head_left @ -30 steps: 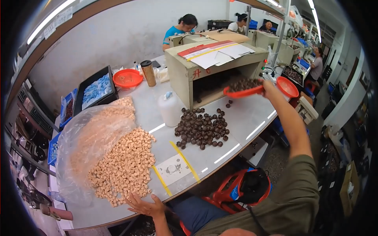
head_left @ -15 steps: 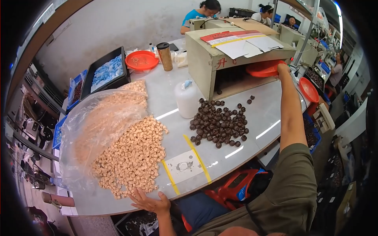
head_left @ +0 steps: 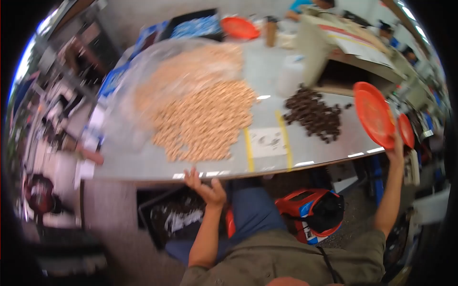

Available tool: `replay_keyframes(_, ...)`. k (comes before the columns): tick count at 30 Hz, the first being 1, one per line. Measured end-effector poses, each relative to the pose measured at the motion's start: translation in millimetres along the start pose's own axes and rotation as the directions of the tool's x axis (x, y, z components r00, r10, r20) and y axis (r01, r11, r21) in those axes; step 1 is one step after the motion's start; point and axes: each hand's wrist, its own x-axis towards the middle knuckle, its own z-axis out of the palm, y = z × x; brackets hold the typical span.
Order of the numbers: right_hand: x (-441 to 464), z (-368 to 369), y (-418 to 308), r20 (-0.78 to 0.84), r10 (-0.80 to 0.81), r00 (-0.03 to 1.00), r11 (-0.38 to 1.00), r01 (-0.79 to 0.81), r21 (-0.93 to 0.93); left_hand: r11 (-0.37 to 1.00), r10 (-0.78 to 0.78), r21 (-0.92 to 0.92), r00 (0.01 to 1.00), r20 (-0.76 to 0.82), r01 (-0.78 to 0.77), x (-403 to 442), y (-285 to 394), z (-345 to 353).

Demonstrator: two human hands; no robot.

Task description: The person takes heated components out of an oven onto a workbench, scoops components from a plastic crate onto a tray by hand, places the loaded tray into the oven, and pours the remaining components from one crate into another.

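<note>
Glossy table (head_left: 126,164): the right hand (head_left: 395,149) grips a round red tray (head_left: 374,114), left hand (head_left: 209,191) splayed.

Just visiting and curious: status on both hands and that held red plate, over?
Right hand gripping red plate by its edge. Left hand open near table edge, nothing held. In the way: dark pile before box.

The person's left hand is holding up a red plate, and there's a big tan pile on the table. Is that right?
Not quite: it's the right hand, not the left hand, that holds up the red plate, as the head view shows. The big tan pile is on the table, just as you said.
</note>
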Motion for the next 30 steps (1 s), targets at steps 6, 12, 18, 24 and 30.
replay_keyframes(6,-156,198,64,0.36,0.213,0.908,0.973,-0.163,-0.165,0.617,-0.631,0.289,0.68,-0.373,0.732,-167,-117,-132)
replay_keyframes(12,-295,380,207,0.644,0.502,0.578,0.839,-0.144,-0.525,-0.27,-0.725,-0.182,-0.324,-0.607,0.945,-322,-233,-239)
replay_keyframes(18,-355,442,436,0.569,0.7,0.431,0.651,-0.057,-0.757,-0.487,-0.483,-0.526,-0.717,-0.503,0.697,-349,-290,-282)
replay_keyframes(24,-389,469,666,0.615,0.602,0.509,0.502,0.357,-0.788,-0.453,-0.629,0.287,-0.074,-0.774,0.844,-405,-408,-411)
replay_keyframes(30,-475,533,704,0.483,0.638,0.6,0.051,0.593,-0.804,-0.186,-0.764,0.666,0.32,-0.561,0.723,-419,-465,-479)
